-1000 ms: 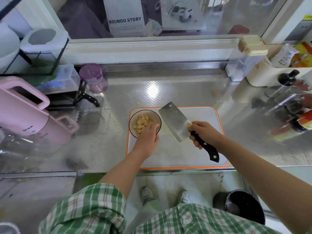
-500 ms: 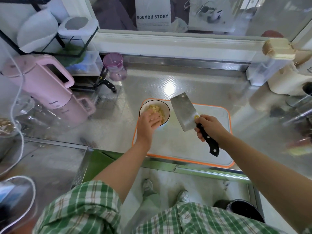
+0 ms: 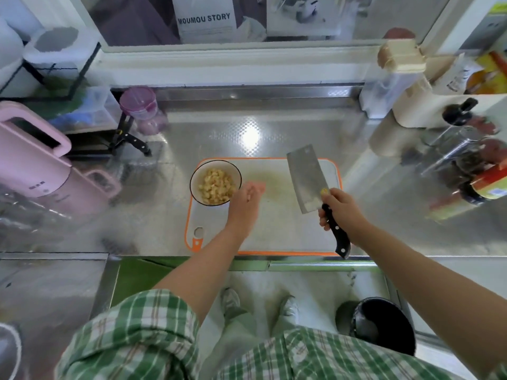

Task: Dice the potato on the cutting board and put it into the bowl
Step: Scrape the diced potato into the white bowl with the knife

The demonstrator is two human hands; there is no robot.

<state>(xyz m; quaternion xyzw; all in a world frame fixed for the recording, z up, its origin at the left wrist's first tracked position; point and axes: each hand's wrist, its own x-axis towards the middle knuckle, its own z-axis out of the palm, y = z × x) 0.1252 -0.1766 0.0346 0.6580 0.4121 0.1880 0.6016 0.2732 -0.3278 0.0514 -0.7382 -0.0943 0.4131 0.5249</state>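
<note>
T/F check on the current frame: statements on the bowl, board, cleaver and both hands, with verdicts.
1. The bowl holds diced potato. True.
2. The bowl stands off the cutting board. False: it stands on the board's far left corner.
3. The right hand grips the cleaver by its black handle. True.
4. A whole potato lies on the board. False: only a faint stain shows there.
5. The left hand holds the cleaver. False: it holds nothing, just right of the bowl.
</note>
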